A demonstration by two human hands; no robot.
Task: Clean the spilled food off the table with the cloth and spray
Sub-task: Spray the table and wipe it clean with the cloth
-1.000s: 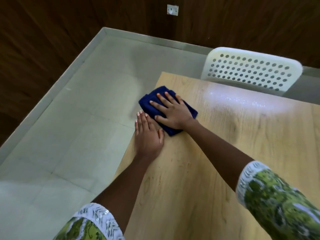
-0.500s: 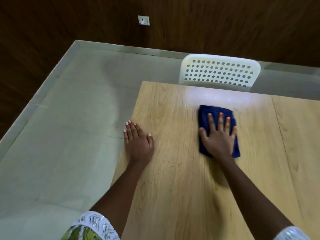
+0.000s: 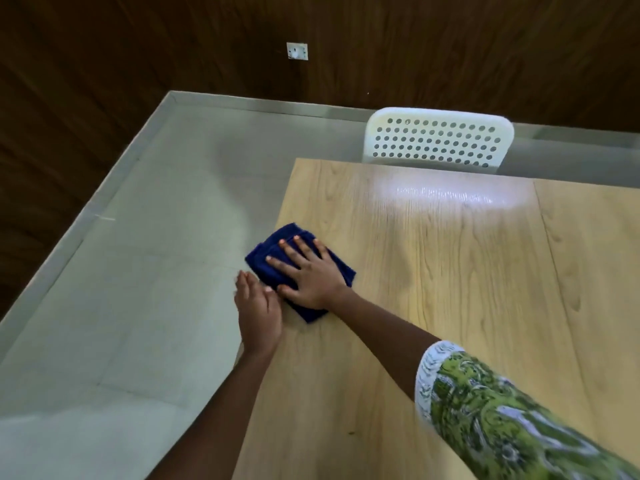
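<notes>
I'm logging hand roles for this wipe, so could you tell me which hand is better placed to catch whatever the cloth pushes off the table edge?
Probably the left hand: it waits open at the table edge beside the cloth; the right hand presses the cloth.

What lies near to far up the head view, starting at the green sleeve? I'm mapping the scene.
Sleeve → left hand → right hand → cloth → chair → wall socket.
</notes>
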